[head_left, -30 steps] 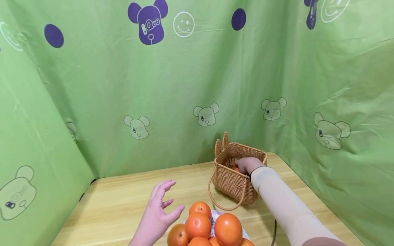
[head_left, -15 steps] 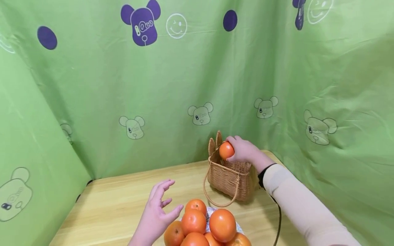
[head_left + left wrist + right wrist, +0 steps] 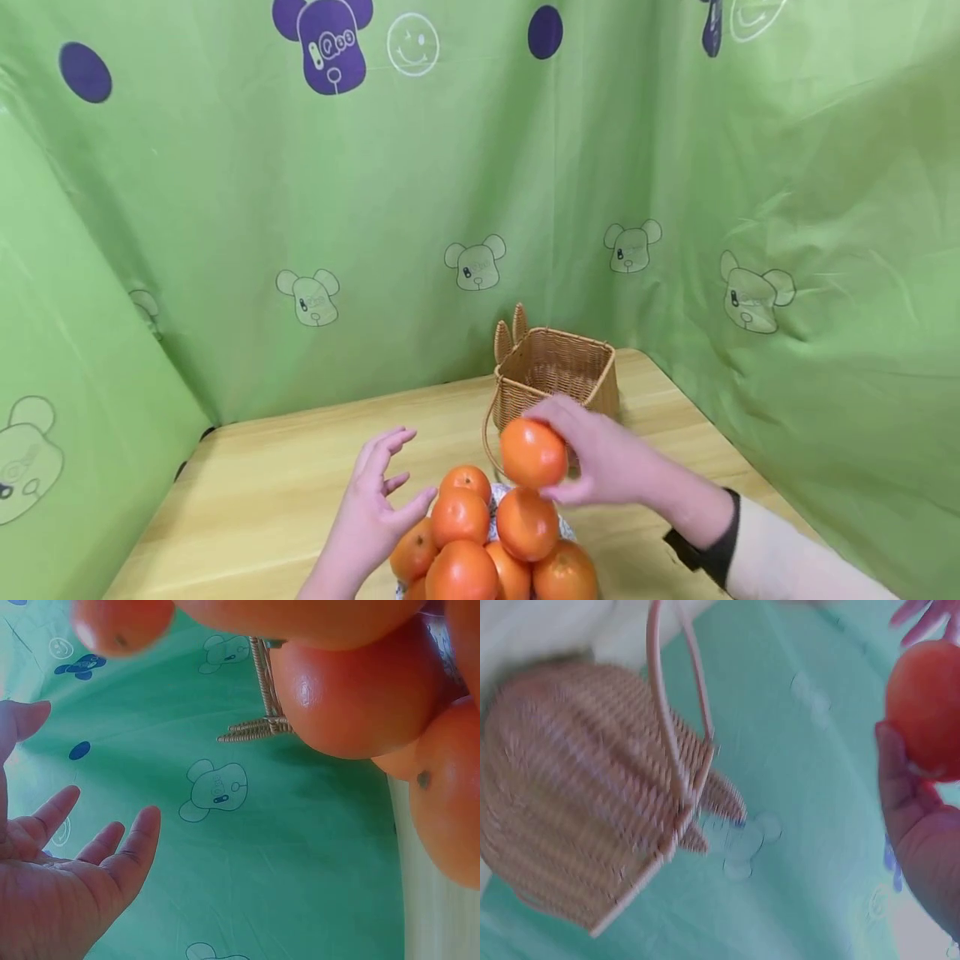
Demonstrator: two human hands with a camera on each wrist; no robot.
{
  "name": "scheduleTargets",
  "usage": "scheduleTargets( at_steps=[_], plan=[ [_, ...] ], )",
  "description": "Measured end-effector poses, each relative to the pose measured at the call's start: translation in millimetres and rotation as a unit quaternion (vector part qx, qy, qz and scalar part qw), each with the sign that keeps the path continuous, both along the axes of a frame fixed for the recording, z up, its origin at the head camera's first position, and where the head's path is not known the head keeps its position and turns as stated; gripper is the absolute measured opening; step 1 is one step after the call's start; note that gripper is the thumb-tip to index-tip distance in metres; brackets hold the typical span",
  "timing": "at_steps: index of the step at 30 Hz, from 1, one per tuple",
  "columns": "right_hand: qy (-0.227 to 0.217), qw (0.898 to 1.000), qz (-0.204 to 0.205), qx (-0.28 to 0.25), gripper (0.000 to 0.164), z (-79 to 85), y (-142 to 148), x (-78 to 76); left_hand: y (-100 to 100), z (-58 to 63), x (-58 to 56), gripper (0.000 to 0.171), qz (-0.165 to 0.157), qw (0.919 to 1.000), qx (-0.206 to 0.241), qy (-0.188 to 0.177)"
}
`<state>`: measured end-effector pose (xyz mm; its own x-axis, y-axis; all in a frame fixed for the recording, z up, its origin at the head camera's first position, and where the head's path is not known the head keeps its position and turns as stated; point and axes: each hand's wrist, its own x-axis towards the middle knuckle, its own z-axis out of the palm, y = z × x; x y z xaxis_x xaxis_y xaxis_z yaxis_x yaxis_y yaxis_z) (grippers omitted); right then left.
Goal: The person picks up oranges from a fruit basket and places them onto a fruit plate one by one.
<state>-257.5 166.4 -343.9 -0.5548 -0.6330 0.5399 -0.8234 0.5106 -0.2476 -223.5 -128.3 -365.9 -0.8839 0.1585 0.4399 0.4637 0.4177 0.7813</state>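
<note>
My right hand [image 3: 600, 454] grips an orange [image 3: 533, 452] between thumb and fingers, above the right side of a heap of oranges [image 3: 461, 570]. The right wrist view shows the same orange [image 3: 928, 711] against the thumb and palm. To the left of the heap, my left hand [image 3: 375, 502] is raised with fingers spread and slightly bent, holding nothing. In the left wrist view, the left hand [image 3: 71, 877] is apart from the piled oranges [image 3: 352, 697]. Beneath the fruit, bits of a patterned white-and-blue dish [image 3: 495, 493] show; the rest of it is hidden.
Behind my right hand stands a wicker basket [image 3: 555, 367] with two ear shapes on its rim and its handle folded down toward me. Its visible inside shows bare weave. A green printed cloth [image 3: 405, 183] walls the back and sides of the wooden table [image 3: 262, 492].
My right hand has come up out of the basket with the orange and moved toward me, over the heap. The left hand keeps its pose. The head view has shifted slightly.
</note>
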Motion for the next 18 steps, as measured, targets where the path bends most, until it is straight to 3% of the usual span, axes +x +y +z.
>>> scheduleTargets(
  at_steps=[2,4,8,12,15,18],
  plan=[
    [0.016,0.998,0.066,0.018,0.074,-9.0,1.2,16.8,0.2,0.2,1.3,0.064,0.0,1.0,-0.001,-0.004],
    [0.041,0.992,0.107,0.06,0.072,-19.3,1.6,30.5,-0.1,0.4,2.6,0.064,0.0,1.0,-0.001,-0.009],
    [0.078,0.977,0.121,0.155,0.056,-41.7,-0.5,52.1,-0.2,0.6,4.8,0.064,-0.001,0.9999,-0.001,-0.014],
    [0.087,0.969,0.126,0.192,0.032,-62.5,-6.5,65.8,1.2,-0.2,6.3,0.064,0.001,0.9999,0.0,-0.012],
    [-0.004,0.979,0.101,0.174,0.023,-74.9,-9.2,71.4,3.0,0.0,7.3,0.064,0.0,0.9999,0.0,-0.013],
    [-0.039,0.984,0.078,0.154,0.023,-85.8,-7.2,73.5,4.6,0.2,9.1,0.064,-0.002,0.9999,0.0,-0.014]
  ],
)
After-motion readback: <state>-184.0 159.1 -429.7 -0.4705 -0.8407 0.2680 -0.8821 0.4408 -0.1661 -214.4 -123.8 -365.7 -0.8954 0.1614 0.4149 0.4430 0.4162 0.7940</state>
